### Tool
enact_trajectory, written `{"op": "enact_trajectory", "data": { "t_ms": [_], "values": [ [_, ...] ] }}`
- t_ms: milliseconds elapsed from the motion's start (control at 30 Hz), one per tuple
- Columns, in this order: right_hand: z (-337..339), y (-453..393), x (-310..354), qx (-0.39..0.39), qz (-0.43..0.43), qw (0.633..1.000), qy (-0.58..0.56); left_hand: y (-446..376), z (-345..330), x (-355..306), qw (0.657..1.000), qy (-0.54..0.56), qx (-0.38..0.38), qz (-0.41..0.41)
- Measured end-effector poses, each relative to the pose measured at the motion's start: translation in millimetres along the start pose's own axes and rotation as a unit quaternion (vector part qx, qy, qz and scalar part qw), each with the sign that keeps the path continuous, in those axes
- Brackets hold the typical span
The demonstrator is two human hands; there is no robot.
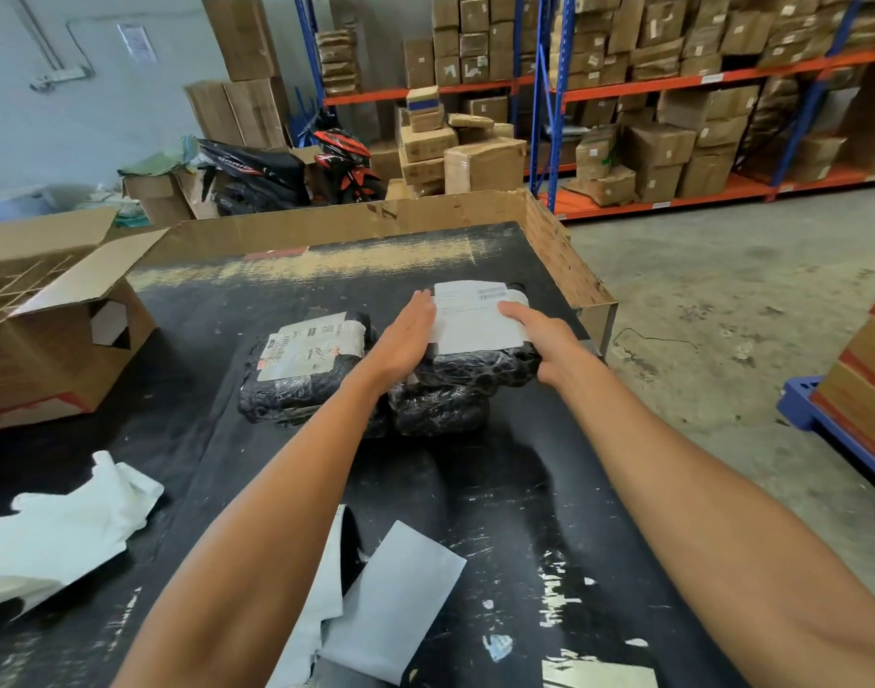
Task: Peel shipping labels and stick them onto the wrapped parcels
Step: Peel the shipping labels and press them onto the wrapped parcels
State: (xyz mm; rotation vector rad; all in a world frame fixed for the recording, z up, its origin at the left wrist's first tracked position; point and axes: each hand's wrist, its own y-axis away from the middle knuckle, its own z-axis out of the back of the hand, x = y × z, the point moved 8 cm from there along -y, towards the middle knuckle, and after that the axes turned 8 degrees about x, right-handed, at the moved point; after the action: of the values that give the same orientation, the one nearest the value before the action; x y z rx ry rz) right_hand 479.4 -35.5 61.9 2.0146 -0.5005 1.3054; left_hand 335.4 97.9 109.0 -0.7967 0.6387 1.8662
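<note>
Black wrapped parcels sit mid-table. The upper right parcel (480,365) lies on top of another black parcel (438,409) and carries a white shipping label (475,317) on its top face. My left hand (405,340) lies flat with fingers together against the label's left edge. My right hand (539,335) presses the label's right side, fingers extended over the parcel's edge. To the left, a second black parcel (301,374) bears a printed label (316,342) stuck on top.
Peeled backing sheets (395,593) and crumpled white paper (73,528) lie on the near part of the black table (549,489). An open cardboard box (53,315) stands at left. A cardboard wall (356,216) edges the table's far side. Shelves of cartons stand behind.
</note>
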Motion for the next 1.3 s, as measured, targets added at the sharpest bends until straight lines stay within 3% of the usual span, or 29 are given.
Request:
{"op": "enact_trajectory", "data": {
  "t_ms": [100,167,233,300,467,633,733,900,1000,1233,1300],
  "values": [
    [44.4,8.1,-8.1,-0.005,-0.004,1.0,-0.027,-4.4,-23.5,2.5,0.998,0.052,0.015,0.012],
    [71.0,18.1,-15.5,-0.013,-0.009,0.999,-0.038,-12.5,-37.0,18.1,0.995,-0.091,0.026,0.029],
    [102.9,25.3,-27.9,-0.031,-0.017,0.998,-0.044,-21.6,-50.8,35.4,0.965,-0.259,0.023,0.045],
    [128.3,33.8,-41.6,-0.053,-0.027,0.998,-0.033,-22.5,-57.4,42.4,0.947,-0.317,0.007,0.057],
    [163.6,48.9,-72.9,-0.106,-0.066,0.992,0.031,-22.9,-59.9,38.9,0.938,-0.341,-0.008,0.056],
    [168.2,36.4,-66.0,-0.136,-0.037,0.981,0.136,-23.1,-61.8,39.1,0.936,-0.344,-0.001,0.081],
    [165.1,26.7,-53.6,-0.142,-0.03,0.951,0.272,-22.3,-63.5,37.5,0.936,-0.337,-0.005,0.098],
    [163.5,12.8,-52.0,-0.163,-0.041,0.855,0.491,-20.0,-65.7,38.1,0.937,-0.333,-0.023,0.1],
    [156.6,18.5,-57.0,-0.159,-0.042,0.832,0.529,-18.3,-67.4,37.4,0.941,-0.323,-0.029,0.099],
    [158.0,35.8,-54.3,-0.137,-0.041,0.818,0.557,-10.4,-67.9,32.4,0.943,-0.309,-0.042,0.117],
    [149.3,43.6,-47.3,-0.135,-0.006,0.799,0.586,-4.6,-71.6,28.9,0.947,-0.295,-0.048,0.119]
  ]
}}
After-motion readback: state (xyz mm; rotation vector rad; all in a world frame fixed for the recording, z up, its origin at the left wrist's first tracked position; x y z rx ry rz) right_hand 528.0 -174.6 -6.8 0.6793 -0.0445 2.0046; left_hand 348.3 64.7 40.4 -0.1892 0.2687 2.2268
